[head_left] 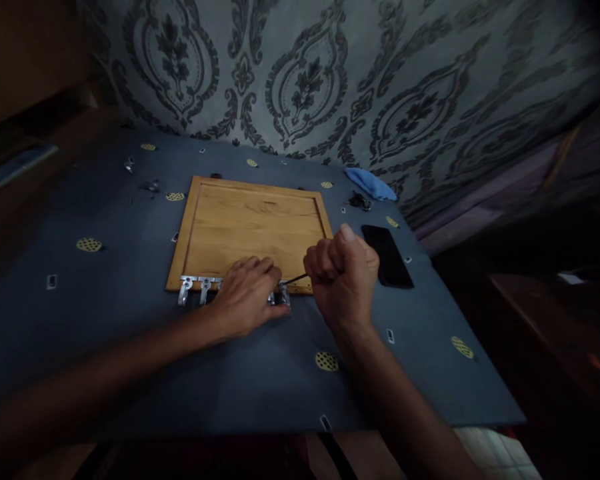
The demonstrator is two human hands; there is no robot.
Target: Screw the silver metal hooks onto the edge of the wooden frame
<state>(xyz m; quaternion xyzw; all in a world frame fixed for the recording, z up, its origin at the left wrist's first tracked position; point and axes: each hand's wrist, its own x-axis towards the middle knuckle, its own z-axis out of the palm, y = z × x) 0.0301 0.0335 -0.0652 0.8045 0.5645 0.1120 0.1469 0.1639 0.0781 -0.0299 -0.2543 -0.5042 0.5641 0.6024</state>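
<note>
A framed wooden panel [260, 230] lies on the blue-grey covered table. Along its near edge sits a shiny metal strip with several hooks [205, 287], partly covered by my left hand [247, 293]. That hand rests over the strip and the panel's edge, its thumb stretched out beside the right-hand hooks; it looks laid on top rather than wrapped around anything. My right hand [345, 280] is a fist around a tool that looks like a screwdriver [296, 279], whose handle is hidden. Its thin dark shaft slants down to the strip's right end, where the tip touches or nearly touches it.
Right of the panel lie a black phone [387, 257], a small dark object [359, 201] and a folded blue cloth [370, 183]. Small metal pieces [151, 187] are scattered at the table's far left. A patterned wall [305, 80] rises behind the table.
</note>
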